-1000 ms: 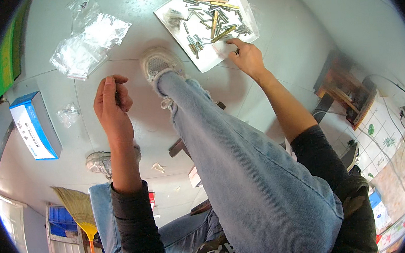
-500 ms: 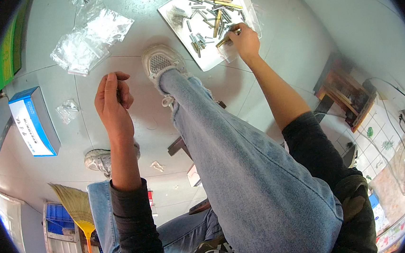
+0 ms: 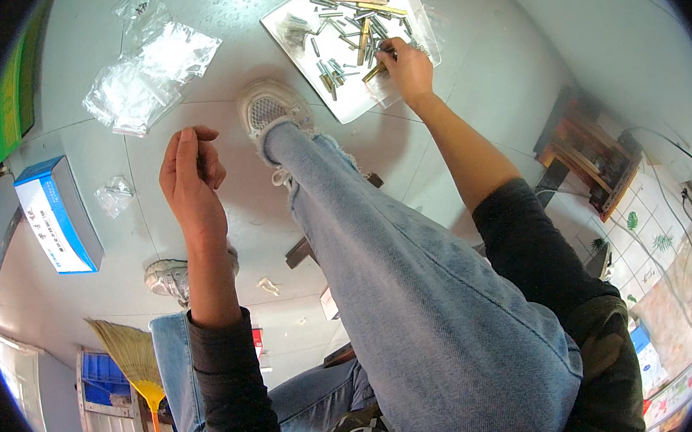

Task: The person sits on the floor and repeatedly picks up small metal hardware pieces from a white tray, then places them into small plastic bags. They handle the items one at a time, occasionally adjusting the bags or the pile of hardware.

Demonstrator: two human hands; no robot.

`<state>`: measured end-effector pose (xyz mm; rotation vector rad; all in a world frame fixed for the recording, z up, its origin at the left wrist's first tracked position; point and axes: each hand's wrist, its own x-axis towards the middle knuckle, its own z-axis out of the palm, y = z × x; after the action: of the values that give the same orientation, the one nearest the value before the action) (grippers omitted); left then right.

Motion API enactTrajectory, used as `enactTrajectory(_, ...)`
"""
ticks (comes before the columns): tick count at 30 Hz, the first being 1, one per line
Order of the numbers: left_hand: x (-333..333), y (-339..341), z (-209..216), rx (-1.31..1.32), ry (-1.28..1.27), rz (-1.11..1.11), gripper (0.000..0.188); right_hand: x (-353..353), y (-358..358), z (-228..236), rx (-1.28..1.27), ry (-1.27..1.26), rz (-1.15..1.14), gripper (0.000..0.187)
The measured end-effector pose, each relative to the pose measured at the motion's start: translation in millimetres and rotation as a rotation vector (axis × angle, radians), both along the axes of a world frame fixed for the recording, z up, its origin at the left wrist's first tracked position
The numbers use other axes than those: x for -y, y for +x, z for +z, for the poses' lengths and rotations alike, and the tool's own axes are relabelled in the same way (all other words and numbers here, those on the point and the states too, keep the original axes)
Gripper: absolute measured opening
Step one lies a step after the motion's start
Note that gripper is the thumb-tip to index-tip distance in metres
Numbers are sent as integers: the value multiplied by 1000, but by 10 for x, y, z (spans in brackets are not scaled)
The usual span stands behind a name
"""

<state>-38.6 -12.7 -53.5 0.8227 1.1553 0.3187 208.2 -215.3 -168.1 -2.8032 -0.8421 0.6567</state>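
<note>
The left hand (image 3: 191,175) hangs loosely curled, its palm hidden. Beyond, the right hand (image 3: 409,73) bends over a brass-coloured bar (image 3: 374,73) in the white tray (image 3: 351,103), grip unclear; the metal pins (image 3: 379,29) there look stiff, slick, probably best pinched mid-length.

Shiny and metallic on the small rods (image 3: 364,40), smooth and plastic-looking on the white tray (image 3: 348,104), glossy and crinkled on the clear plastic bags (image 3: 141,86), matt on the denim jeans (image 3: 425,291).
</note>
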Motion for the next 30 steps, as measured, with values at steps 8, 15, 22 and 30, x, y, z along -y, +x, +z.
enactTrajectory(8, -2, -20, -2, -22, 2, -8, 26, 221, -242, 63, -56, 194, -246, 22)
enactTrajectory(15, -18, -25, 35, -22, -1, 0, 28, 159, -45, 109, -142, 323, -478, 26)
enactTrajectory(22, -15, -41, 16, -7, -32, 16, 29, 127, -207, 161, -100, 60, -259, 21)
enactTrajectory(30, 34, 22, 29, 153, -253, -48, 42, 4, -140, -53, 12, -76, -12, 21)
